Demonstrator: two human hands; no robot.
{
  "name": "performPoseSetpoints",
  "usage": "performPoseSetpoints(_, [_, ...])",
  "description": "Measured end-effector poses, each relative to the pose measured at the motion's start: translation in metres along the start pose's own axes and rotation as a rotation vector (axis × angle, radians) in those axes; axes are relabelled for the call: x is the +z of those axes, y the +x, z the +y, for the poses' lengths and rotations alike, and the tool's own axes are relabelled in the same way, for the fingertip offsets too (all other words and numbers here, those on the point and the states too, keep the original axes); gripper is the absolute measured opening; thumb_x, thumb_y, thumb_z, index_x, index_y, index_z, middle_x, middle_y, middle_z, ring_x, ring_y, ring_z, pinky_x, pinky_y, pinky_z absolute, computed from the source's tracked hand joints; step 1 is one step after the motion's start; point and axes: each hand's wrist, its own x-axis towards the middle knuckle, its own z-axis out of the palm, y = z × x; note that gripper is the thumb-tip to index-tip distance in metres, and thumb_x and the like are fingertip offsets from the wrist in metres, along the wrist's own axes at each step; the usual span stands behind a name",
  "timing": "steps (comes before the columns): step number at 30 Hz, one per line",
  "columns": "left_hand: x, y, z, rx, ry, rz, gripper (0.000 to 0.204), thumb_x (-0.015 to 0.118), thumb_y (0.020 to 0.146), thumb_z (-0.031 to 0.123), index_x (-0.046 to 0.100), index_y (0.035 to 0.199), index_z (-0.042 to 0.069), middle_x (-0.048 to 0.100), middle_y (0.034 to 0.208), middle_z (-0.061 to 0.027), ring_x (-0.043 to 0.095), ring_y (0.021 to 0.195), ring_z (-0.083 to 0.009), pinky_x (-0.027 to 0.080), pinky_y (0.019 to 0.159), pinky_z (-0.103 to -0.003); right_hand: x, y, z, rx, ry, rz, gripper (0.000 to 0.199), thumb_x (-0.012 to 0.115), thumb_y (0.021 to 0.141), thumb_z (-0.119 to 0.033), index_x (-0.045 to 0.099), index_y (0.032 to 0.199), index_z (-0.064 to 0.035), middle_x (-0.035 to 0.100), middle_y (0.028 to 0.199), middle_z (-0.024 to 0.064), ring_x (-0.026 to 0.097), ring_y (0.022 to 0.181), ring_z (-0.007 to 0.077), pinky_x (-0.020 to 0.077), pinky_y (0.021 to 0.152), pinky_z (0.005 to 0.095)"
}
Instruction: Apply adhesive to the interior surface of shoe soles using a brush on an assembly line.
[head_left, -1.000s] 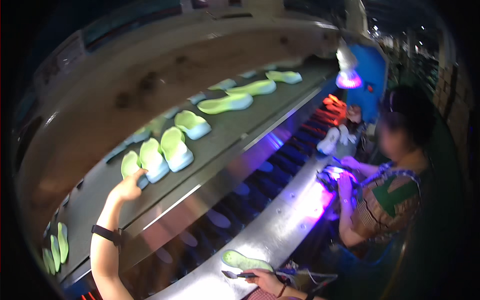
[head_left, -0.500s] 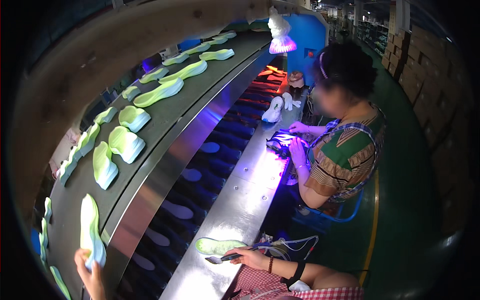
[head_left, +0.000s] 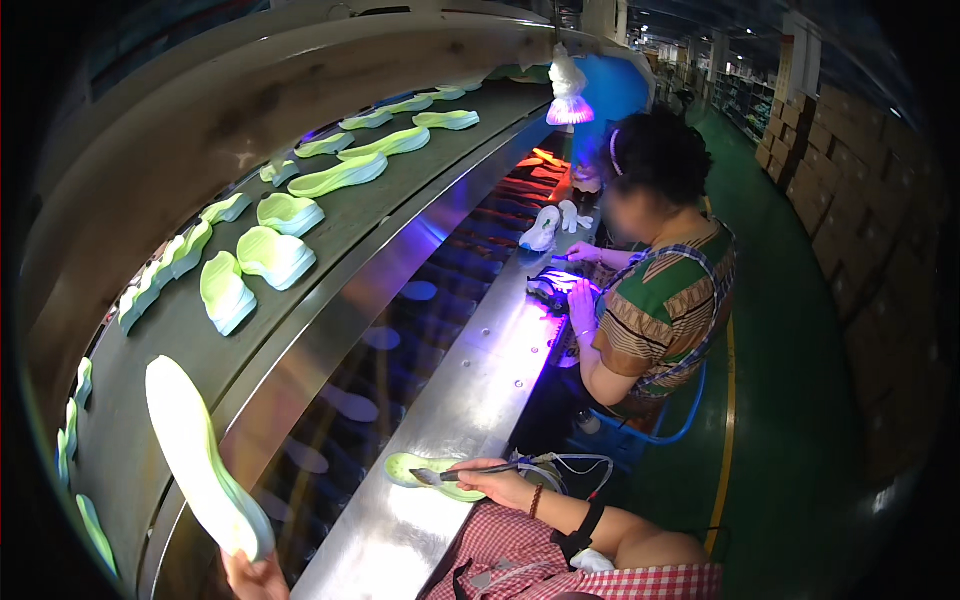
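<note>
My left hand [head_left: 255, 578] is closed on the heel end of a pale yellow-green and white shoe sole [head_left: 195, 440]. That sole is tilted up above the near part of the dark conveyor belt. In my right hand [head_left: 492, 482] is a brush [head_left: 462, 475] with a dark handle, pinched between the fingers. Its pale tip is over a second green shoe sole [head_left: 403, 465], which lies on the metal ledge [head_left: 440, 430]. My right hand covers part of that second sole; whether the bristles touch it I cannot tell.
Several soles [head_left: 275, 255] sit on the conveyor belt [head_left: 330, 225]. Flat sole-shaped pieces [head_left: 350, 405] lie on a lower dark conveyor. Farther along the ledge, a co-worker [head_left: 665, 270] handles a shoe piece under purple light. A lamp [head_left: 568, 95] hangs above. Cartons [head_left: 850, 180] are stacked at right.
My left hand has lifted its sole off the belt and brought it to the right. The brush tip has moved from the edge of the second sole to over it.
</note>
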Motion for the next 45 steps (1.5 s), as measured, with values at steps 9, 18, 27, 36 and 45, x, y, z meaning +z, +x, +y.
performPoseSetpoints(9, [0.023, -0.132, -0.126, -0.181, 0.322, -0.161, 0.06, 0.05, 0.075, 0.03, 0.036, 0.123, -0.004, 0.05, 0.111, -0.0241, 0.055, 0.093, -0.0386, 0.045, 0.085, -0.048, 0.014, 0.002, 0.004, -0.08, -0.222, 0.147, 0.022, 0.062, 0.078, 0.001, 0.058, 0.1, 0.0025, 0.062, 0.088, 0.0078, 0.058, 0.074, 0.0115, 0.0474, 0.068, 0.0214])
performPoseSetpoints(18, [0.026, -0.077, -0.183, -0.602, -0.658, -0.231, 0.079, 0.038, 0.075, 0.069, 0.039, 0.127, 0.009, 0.049, 0.121, -0.0178, 0.052, 0.101, -0.0394, 0.042, 0.086, -0.052, 0.059, -0.003, -0.006, 0.005, -0.141, -0.235, 0.021, 0.058, 0.074, 0.008, 0.061, 0.095, 0.0027, 0.061, 0.1, 0.0118, 0.057, 0.094, 0.0177, 0.0416, 0.088, 0.0288])
performPoseSetpoints(27, [0.036, -0.084, -0.177, -0.578, -0.649, -0.074, 0.08, 0.019, 0.081, 0.069, 0.034, 0.131, 0.009, 0.046, 0.124, -0.0182, 0.05, 0.106, -0.0352, 0.041, 0.089, -0.047, 0.086, 0.01, 0.012, 0.146, -0.326, -0.165, 0.022, 0.059, 0.078, 0.002, 0.059, 0.099, 0.0063, 0.064, 0.087, 0.0107, 0.059, 0.079, 0.0135, 0.0461, 0.076, 0.0238])
performPoseSetpoints(36, [0.038, -0.084, -0.183, -0.512, -0.539, -0.114, 0.082, 0.014, 0.08, 0.069, 0.041, 0.123, 0.004, 0.053, 0.111, -0.0199, 0.054, 0.097, -0.0357, 0.042, 0.087, -0.049, 0.102, 0.032, 0.008, 0.124, -0.517, -0.148, 0.021, 0.064, 0.075, 0.001, 0.06, 0.095, 0.0052, 0.063, 0.086, 0.0091, 0.058, 0.075, 0.0113, 0.0469, 0.068, 0.0215])
performPoseSetpoints(45, [0.05, -0.077, -0.19, -0.36, -0.487, 0.195, 0.068, 0.024, 0.083, 0.063, 0.044, 0.12, 0.009, 0.051, 0.113, -0.0111, 0.05, 0.104, -0.0256, 0.041, 0.09, -0.039, 0.135, 0.035, 0.021, -0.404, -1.126, -0.477, 0.02, 0.066, 0.071, -0.008, 0.065, 0.089, -0.0008, 0.064, 0.085, 0.0095, 0.061, 0.079, 0.0165, 0.0472, 0.073, 0.026])
